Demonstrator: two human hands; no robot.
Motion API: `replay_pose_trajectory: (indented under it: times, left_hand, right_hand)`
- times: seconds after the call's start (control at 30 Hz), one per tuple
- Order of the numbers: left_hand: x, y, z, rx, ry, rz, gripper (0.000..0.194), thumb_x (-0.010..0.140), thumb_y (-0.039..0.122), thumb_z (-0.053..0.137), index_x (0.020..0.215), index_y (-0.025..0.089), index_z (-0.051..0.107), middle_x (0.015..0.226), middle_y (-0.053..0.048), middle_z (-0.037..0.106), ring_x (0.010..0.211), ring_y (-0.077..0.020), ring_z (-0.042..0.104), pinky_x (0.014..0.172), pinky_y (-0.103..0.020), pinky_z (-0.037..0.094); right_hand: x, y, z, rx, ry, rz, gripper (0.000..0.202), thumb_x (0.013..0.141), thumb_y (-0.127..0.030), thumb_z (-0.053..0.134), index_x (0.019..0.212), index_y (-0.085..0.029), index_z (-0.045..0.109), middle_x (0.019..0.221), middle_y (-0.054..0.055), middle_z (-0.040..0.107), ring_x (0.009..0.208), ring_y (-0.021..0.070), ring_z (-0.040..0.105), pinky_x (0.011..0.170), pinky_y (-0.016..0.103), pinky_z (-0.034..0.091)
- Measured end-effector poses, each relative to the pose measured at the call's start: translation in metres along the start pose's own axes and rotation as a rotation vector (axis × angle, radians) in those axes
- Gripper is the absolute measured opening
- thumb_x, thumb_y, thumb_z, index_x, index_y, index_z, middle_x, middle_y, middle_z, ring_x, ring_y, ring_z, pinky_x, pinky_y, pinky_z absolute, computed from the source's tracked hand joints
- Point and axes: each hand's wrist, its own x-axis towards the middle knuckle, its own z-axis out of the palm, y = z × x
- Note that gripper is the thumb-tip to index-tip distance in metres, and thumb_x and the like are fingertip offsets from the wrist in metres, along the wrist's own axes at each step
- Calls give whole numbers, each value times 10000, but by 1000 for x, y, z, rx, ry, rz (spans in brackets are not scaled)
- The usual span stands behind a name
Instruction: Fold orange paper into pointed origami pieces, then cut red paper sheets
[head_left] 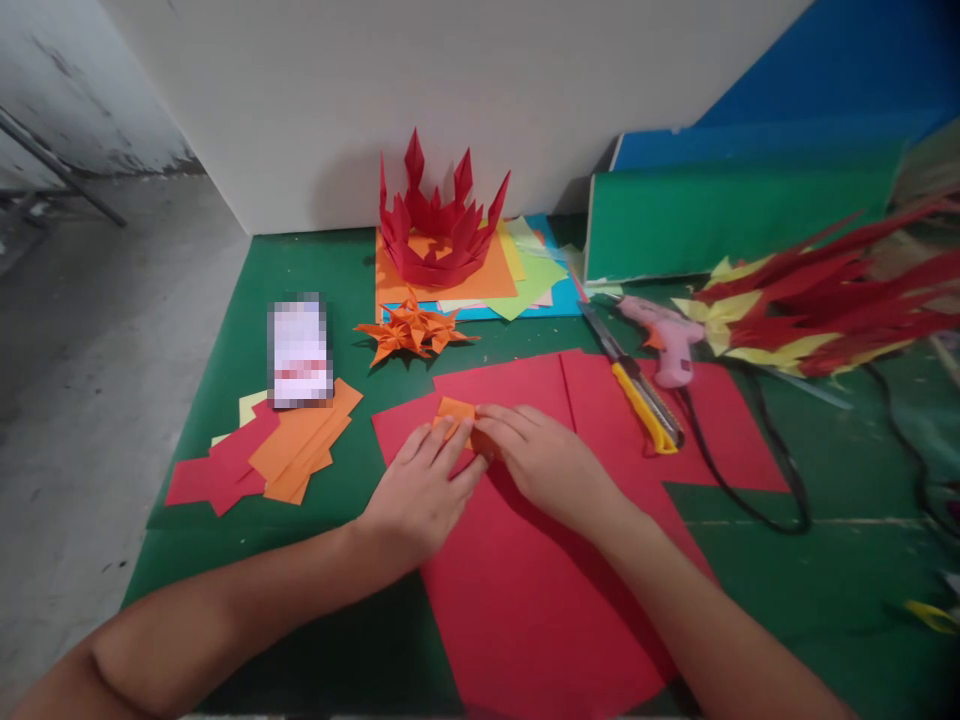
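Observation:
Over red paper sheets (547, 590) on the green table, both hands meet at a small folded piece of orange paper (454, 409). My left hand (420, 490) presses on it from the left, fingertips on its lower edge. The fingers of my right hand (551, 465) pinch at its right side; part of the paper is hidden under them. Just beyond lies a cluster of orange folded paper stars (416, 332). Behind that, a red folded paper crown (439, 235) stands on a stack of coloured sheets (540, 285).
Left are orange and red paper strips (300, 455) and a blurred-out phone-like object (300, 350). A yellow utility knife (645, 405) lies on the red paper at right, beside a pink glue gun (667, 340) with a black cord. Red and yellow paper flames (817, 290) lie far right.

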Motion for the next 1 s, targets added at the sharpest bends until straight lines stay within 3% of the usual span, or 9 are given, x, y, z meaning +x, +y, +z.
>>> replay_pose_trajectory:
  times: [0.17, 0.6, 0.83, 1.0]
  left_hand:
    - [-2, 0, 4, -6, -17, 16, 445, 918, 274, 445, 1358, 221, 477, 1447, -126, 443, 1330, -315, 408, 1073, -463, 314]
    - [1, 2, -1, -4, -8, 22, 417, 913, 264, 457, 1320, 194, 517, 1401, -126, 491, 1295, -322, 447, 1068, -454, 334]
    - [2, 0, -3, 21, 10, 19, 433, 898, 276, 488, 1325, 210, 514, 1422, -112, 469, 1303, -358, 433, 1079, -481, 324]
    - [2, -1, -2, 41, 4, 36, 429, 901, 318, 482, 1316, 219, 532, 1414, -107, 481, 1319, -377, 401, 1092, -525, 281]
  right_hand:
    - [4, 2, 2, 12, -26, 42, 422, 795, 0, 389, 1140, -101, 610, 1147, 142, 670, 996, 241, 624, 868, 387, 523]
    - [19, 3, 4, 101, -123, 29, 543, 777, -6, 389, 1277, -149, 545, 1149, 128, 638, 871, 225, 610, 740, 369, 525]
    - [26, -3, 3, 105, -119, 70, 513, 808, -33, 416, 1284, -177, 543, 1054, 101, 639, 836, 211, 597, 718, 341, 506]
    - [18, 8, -1, 174, -113, 33, 406, 843, -62, 437, 1185, -171, 627, 1039, 116, 636, 891, 219, 599, 732, 333, 513]
